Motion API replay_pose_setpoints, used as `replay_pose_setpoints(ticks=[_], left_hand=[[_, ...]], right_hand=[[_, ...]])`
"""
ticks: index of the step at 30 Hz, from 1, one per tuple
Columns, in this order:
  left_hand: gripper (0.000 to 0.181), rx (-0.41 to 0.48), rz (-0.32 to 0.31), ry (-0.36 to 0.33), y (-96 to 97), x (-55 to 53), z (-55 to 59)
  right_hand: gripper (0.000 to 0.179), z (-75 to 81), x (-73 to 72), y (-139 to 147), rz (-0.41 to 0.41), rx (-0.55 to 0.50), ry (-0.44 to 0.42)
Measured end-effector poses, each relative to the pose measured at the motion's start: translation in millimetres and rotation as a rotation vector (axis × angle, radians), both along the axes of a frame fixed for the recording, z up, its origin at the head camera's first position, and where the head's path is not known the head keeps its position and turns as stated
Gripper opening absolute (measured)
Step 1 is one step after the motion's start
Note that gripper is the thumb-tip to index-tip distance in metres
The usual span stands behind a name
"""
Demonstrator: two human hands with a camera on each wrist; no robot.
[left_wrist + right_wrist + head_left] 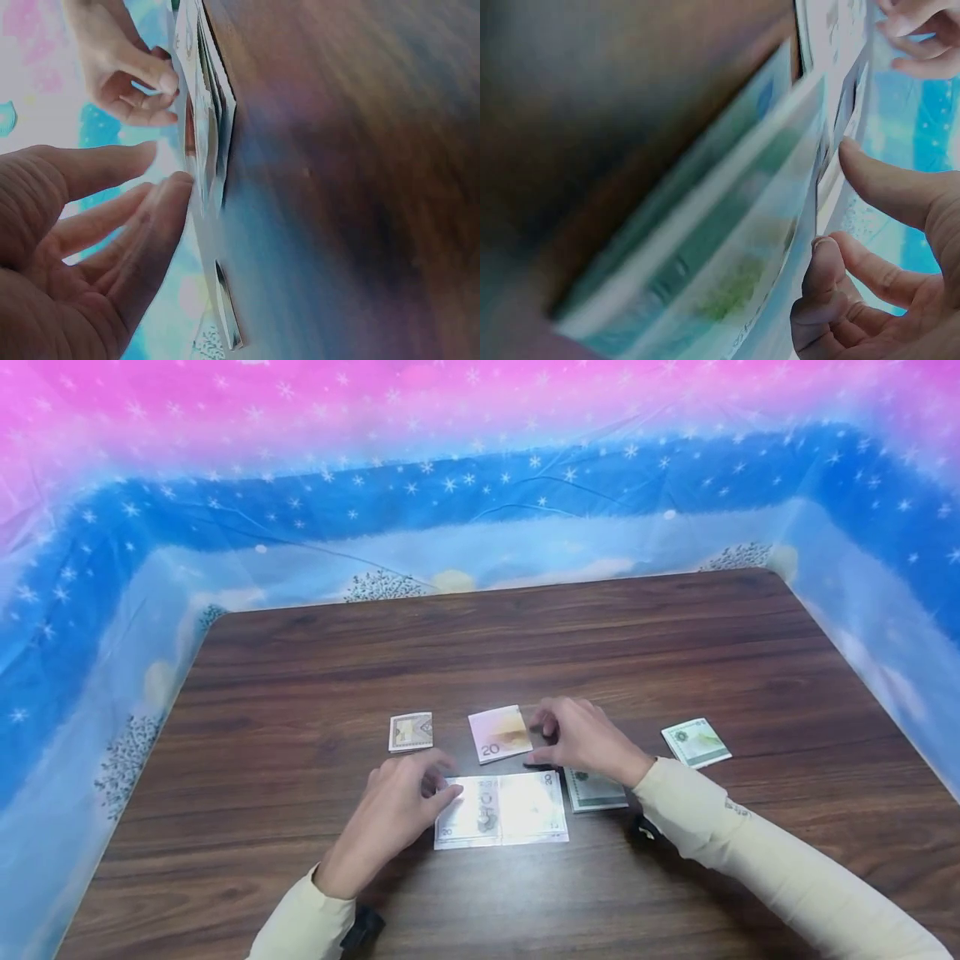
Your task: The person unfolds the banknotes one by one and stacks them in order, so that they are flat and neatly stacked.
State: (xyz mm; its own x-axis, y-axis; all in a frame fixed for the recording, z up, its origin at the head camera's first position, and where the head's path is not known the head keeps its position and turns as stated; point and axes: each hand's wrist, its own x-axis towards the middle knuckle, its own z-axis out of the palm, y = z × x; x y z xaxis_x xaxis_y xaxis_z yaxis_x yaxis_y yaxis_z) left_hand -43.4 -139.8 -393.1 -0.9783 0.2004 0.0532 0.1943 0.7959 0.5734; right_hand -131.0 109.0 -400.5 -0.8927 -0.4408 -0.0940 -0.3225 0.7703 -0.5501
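An unfolded banknote (532, 806) marked 20 lies near the front of the table, with a crease across its middle and glare on it. At its left end hovers my left hand (401, 793), thumb and fingers loosely bent and apart. My right hand (588, 739) is above a folded green banknote (596, 793), covering part of it, and holds nothing. Just left of the right hand lies a folded pink and yellow banknote (498, 733) marked 20. In the left wrist view, several layered banknotes (206, 112) stand beyond the left fingertips.
A small folded brownish banknote (411, 732) lies at the left, and another folded green banknote (696, 743) at the right. All rest on a dark wooden table (480, 652). Behind it hangs a pink and blue cloth (450, 485) with snowflakes.
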Motion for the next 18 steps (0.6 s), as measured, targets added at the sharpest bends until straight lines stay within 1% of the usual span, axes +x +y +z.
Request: replay_pose_setpoints(ticks=[4, 6, 9, 12, 15, 18], left_hand=[[0.017, 0.045, 0.014, -0.002, 1.6, -1.4, 0.2], [0.017, 0.05, 0.018, -0.003, 2.3, -2.2, 0.5], [0.017, 0.054, 0.013, -0.011, 3.2, -3.4, 1.0], [0.017, 0.061, 0.006, -0.023, 4.2, -4.8, 2.2], [0.017, 0.065, 0.001, -0.037, 5.1, -5.7, 3.4], [0.018, 0.067, -0.002, -0.051, 5.7, -6.1, 4.1]], right_hand=[[0.059, -3.7, -12.6, -4.8, 0.005, 0.01, -0.004], [0.066, -5.5, -17.1, -7.6, 0.017, 0.014, -0.01], [0.072, -7.0, -21.8, -10.2, 0.042, 0.021, 0.004], [0.073, -6.9, -25.1, -11.6, 0.06, 0.019, 0.012], [0.071, -6.2, -27.2, -12.2, 0.068, 0.011, 0.003], [0.069, -6.6, -28.8, -12.2, 0.057, 0.004, -0.009]])
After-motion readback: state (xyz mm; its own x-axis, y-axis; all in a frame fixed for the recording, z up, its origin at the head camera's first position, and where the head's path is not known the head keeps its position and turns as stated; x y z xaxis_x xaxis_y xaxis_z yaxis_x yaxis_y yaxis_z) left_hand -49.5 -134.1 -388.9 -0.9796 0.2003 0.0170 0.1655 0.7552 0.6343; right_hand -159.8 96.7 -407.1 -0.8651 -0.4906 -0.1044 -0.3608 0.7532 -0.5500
